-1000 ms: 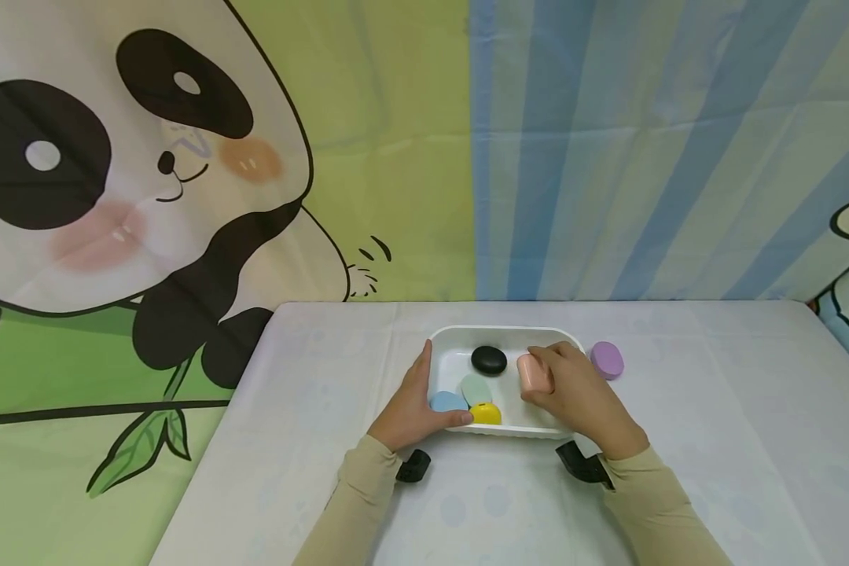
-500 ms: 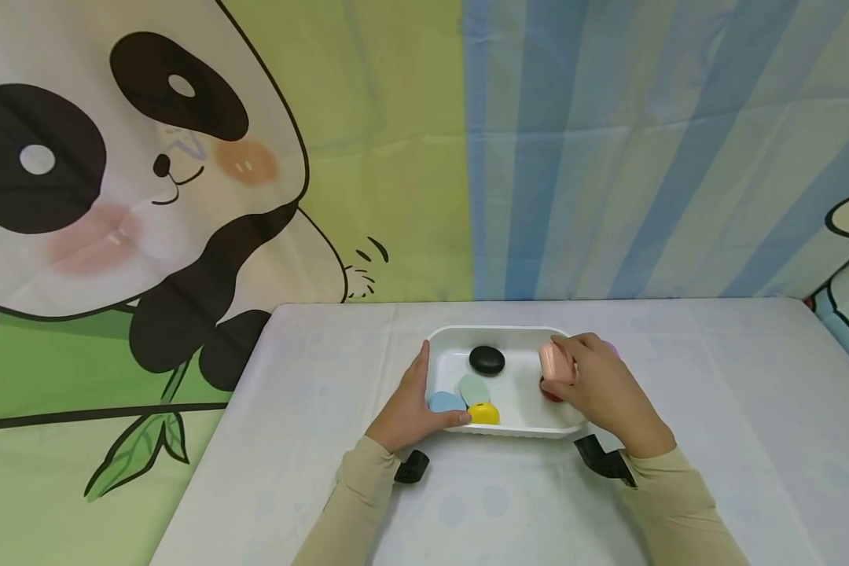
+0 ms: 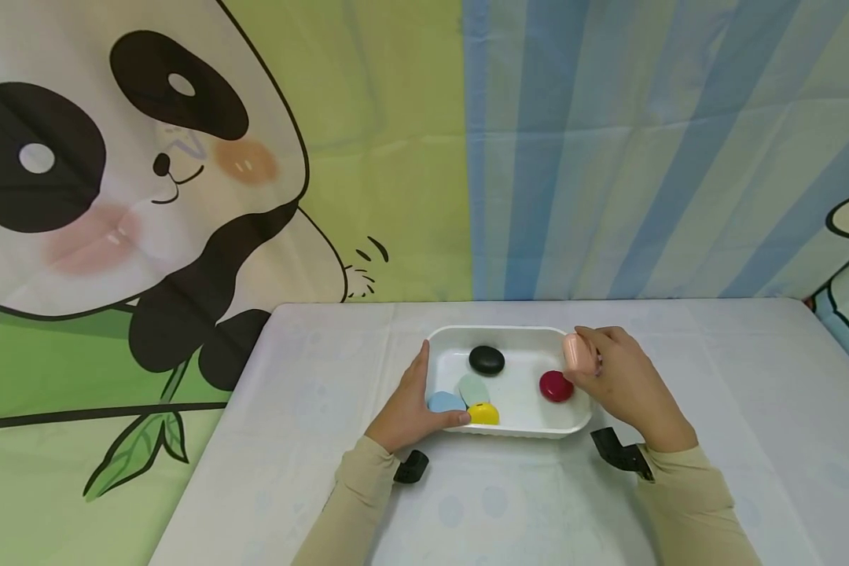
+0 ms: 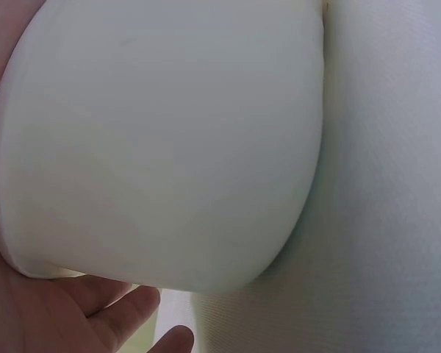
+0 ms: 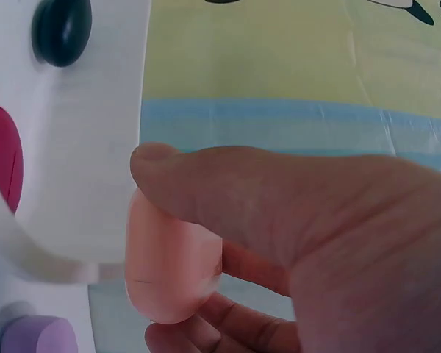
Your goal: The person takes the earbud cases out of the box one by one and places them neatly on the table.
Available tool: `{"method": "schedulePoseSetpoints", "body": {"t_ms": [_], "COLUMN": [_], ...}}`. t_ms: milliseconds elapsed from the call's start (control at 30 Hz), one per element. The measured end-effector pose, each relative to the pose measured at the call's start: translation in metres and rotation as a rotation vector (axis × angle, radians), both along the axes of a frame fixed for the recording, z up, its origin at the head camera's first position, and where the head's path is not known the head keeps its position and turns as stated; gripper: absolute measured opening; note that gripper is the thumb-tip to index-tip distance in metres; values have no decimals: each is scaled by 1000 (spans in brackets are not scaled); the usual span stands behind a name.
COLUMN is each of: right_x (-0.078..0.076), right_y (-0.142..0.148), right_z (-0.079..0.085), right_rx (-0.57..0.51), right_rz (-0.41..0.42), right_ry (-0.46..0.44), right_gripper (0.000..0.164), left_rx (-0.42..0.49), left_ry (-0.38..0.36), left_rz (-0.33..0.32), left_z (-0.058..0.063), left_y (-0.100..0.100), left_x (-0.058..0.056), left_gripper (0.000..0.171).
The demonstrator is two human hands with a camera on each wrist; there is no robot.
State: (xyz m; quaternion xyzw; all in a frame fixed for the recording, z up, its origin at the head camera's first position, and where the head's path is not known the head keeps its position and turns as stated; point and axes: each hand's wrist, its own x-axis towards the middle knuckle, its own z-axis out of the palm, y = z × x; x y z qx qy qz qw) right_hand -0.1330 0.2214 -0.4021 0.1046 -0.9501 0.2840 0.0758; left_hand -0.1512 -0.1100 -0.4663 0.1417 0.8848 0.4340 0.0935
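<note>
My left hand [image 3: 409, 410] grips the left front corner of a shallow white tray [image 3: 509, 431], its thumb over the front rim and its fingers along the left side. The tray's smooth outer wall [image 4: 162, 147] fills much of the left wrist view. Between thumb and fingers, my right hand [image 3: 630, 385] pinches a glossy peach-pink, pebble-shaped block [image 5: 165, 261], held up at the tray's right rim. A dark red pebble-shaped block [image 3: 555, 387] lies in the tray just left of that hand. Farther left in it is a black one [image 3: 486, 360].
Pale green [image 3: 473, 388], light blue [image 3: 446, 402] and yellow [image 3: 483, 414] pieces cluster in the tray's left front corner. A purple piece [image 5: 38, 337] lies outside the tray, mostly hidden behind my right hand in the head view. White cloth [image 3: 339, 354] covers the table.
My right hand has carried the peach-pink block rightward from inside the tray to its right rim. The dark red block has come into view; the purple piece is now largely covered. The left hand stays put.
</note>
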Motion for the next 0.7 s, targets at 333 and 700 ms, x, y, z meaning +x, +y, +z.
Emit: {"method": "schedulePoseSetpoints", "body": {"t_ms": [333,700], "right_x": [-2,-7], "right_y": [17,32], "right_z": [-2,-6], "right_rx": [-8,-14], "right_rz": [-32,-97], "right_ry": [-33,-33], "right_gripper": [66,64], "left_rx": [1,14], "left_ry": [3,12], "left_rz": [0,1], "left_z": [-1,-4], "left_y": [0,0], "left_x": [-1,-4], "left_gripper": [135,136]}}
